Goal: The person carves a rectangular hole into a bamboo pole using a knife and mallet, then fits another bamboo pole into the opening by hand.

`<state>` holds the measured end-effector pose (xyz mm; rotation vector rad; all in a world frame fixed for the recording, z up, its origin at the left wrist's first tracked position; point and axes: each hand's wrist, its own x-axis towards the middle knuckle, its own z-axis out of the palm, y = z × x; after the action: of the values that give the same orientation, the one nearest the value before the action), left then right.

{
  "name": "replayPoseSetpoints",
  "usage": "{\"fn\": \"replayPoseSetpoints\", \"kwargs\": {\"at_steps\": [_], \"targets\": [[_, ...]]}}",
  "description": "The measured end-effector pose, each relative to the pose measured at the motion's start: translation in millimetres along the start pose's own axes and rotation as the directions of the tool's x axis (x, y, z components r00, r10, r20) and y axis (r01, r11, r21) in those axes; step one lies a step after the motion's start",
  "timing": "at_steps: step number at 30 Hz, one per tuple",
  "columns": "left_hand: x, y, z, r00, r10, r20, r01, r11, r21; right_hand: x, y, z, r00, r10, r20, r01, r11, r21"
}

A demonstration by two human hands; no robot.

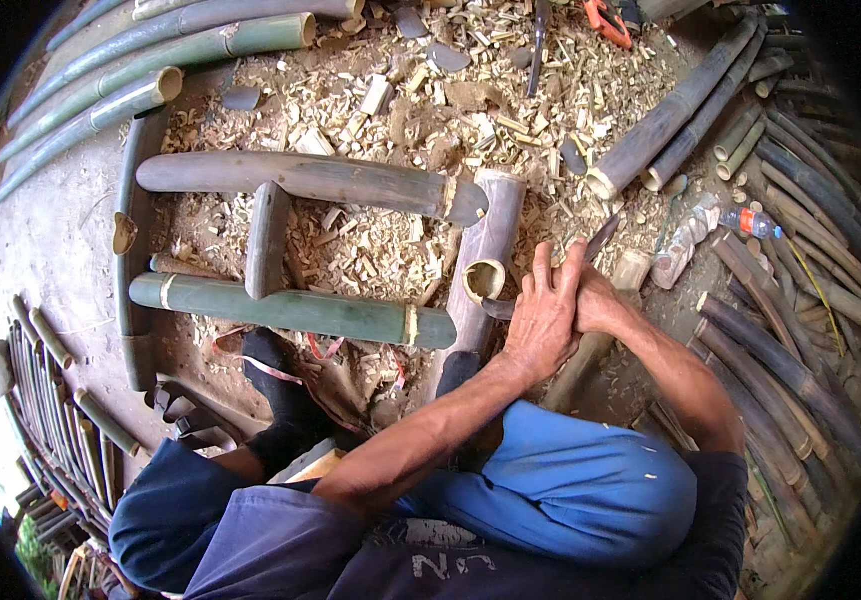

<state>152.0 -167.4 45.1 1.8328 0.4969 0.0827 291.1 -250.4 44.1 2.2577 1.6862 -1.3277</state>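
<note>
- The left hand [538,322] has its fingers stretched out and overlaps the right hand [600,303]; the palms are hidden, so whether either closes around something cannot be told.
- A dark pointed piece [603,238] sticks out just beyond the fingers, and a dark curved piece [497,309] shows left of the left hand; whether they form one tool is unclear.
- The bamboo post [498,213] lies on the floor [60,230], just left of the hands, its pale-rimmed opening [483,281] beside the curved piece.
- A grey rail [290,176] and a green rail [290,312] stretch from beside it toward the floor's left edge, with a short crosspiece [268,240] between them.
- The post looks stiff and, being hollow, probably light for its bulk; its smooth skin may slip and the cut rim could splinter.
- The soundest hold seems to be around its uncut wall, clear of the opening.
- Shavings [510,85] litter the floor's far side.
</note>
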Motion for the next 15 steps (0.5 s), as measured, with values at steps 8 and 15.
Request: {"fn": "replayPoseSetpoints", "kwargs": {"at_steps": [8, 15], "targets": [[22, -22, -30, 0.649, -0.004, 0.761, -0.15, 0.98, 0.134, -10, -12, 118, 0.967, 0.228, 0.117, -0.248, 0.714, 0.655], [15, -20, -43, 0.863, 0.004, 0.505, -0.047, 0.996, 0.074, 17, 38, 131, 0.997, 0.009, -0.078, -0.01, 1.0, -0.013]]}}
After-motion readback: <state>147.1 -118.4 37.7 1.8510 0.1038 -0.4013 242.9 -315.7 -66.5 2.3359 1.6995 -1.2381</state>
